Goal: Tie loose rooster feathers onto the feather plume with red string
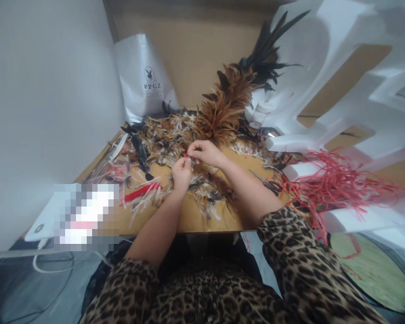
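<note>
My left hand [181, 173] and my right hand [205, 152] meet over the middle of a wooden table [189, 216]. Both are pinched together on a small bunch of feathers [188, 157] with a bit of red at the fingertips. Loose brown, white and black feathers [202, 186] lie scattered beneath the hands. A long brown and black feather duster [229, 101] rises from the table just behind my right hand.
Scissors [268, 182] lie right of my right forearm. A tangle of red strips [330, 182] spreads at the right over white foam pieces [324, 117]. A white bag [141, 78] leans against the back wall. Red and white strips [140, 193] lie at the left.
</note>
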A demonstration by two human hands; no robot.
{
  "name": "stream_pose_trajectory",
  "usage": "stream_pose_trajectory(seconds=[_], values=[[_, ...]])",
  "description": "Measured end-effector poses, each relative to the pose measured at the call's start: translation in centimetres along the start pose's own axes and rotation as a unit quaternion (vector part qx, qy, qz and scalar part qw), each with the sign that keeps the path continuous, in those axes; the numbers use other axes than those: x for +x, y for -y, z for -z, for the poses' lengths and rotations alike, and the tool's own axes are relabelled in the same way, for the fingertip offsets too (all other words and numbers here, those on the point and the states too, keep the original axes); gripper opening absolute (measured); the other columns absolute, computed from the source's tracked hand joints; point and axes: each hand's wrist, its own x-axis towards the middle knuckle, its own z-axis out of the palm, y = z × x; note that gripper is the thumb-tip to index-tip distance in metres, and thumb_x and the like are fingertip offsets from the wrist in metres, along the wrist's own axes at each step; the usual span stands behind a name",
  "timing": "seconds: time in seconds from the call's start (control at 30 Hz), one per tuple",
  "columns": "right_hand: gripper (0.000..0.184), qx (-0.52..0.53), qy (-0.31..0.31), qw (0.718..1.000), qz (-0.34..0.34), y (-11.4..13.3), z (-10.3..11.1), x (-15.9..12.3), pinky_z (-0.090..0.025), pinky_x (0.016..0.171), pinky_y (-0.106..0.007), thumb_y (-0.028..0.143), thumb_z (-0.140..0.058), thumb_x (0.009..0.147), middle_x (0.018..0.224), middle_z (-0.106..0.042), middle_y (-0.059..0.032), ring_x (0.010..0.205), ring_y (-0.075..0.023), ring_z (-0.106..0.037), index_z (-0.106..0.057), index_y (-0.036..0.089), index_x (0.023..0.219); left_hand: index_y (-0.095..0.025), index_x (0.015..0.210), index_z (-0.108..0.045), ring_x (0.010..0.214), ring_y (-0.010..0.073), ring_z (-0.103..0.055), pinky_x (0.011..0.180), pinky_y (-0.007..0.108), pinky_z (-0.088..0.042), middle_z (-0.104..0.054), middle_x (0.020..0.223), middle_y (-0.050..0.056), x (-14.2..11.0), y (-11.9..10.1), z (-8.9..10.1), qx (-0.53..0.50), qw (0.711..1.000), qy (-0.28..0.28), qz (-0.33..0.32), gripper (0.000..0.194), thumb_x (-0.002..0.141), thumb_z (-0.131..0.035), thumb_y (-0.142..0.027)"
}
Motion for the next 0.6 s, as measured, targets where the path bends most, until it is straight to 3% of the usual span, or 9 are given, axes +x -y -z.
stream_pose_trajectory(seconds=[0.17,0.33,0.47,0.6], values=[[0.018,0.086,-0.011,0.994,0.060,-0.9,0.0,-0.8,-0.041,0.049,-0.017,0.030,-0.063,0.073,0.078,-0.060,0.0000,0.052,-0.0047,-0.052,-0.059,0.012,0.075,-0.015,0.066,-0.059,0.039,0.0063,-0.036,0.041,0.019,-0.025,-0.048,0.046,-0.003,0.6,0.2,0.1,-0.090,0.992,-0.026,0.086,0.028,0.076,-0.058,-0.040],[0.028,0.191,-0.078,0.978,-0.008,-2.6,-1.2,-2.3,-0.036,0.044,-0.015,0.039,-0.068,0.070,0.066,-0.059,0.0030,0.049,-0.0049,-0.050,-0.058,0.015,0.080,-0.015,0.067,-0.057,0.038,0.0045,-0.035,0.037,0.018,-0.020,-0.051,0.050,-0.003,0.7,-0.6,0.1,-0.155,0.977,-0.041,0.143,0.026,0.071,-0.063,-0.040],[0.024,0.373,-0.188,0.902,-0.105,-4.0,-2.2,-3.1,-0.034,0.040,-0.013,0.031,-0.071,0.069,0.060,-0.054,0.0062,0.046,-0.0038,-0.047,-0.052,0.017,0.078,-0.015,0.071,-0.057,0.040,0.0040,-0.039,0.036,0.017,-0.020,-0.058,0.060,0.000,0.7,-1.2,0.1,-0.200,0.959,-0.029,0.198,0.023,0.069,-0.065,-0.036],[0.009,0.473,-0.203,0.833,-0.201,-4.3,-2.3,-3.0,-0.038,0.042,-0.012,0.016,-0.059,0.080,0.061,-0.055,0.0054,0.045,-0.0027,-0.047,-0.051,0.017,0.076,-0.015,0.071,-0.053,0.040,0.0039,-0.039,0.036,0.017,-0.020,-0.055,0.059,-0.001,0.8,-1.6,0.3,-0.234,0.941,-0.007,0.243,0.022,0.069,-0.064,-0.034]])
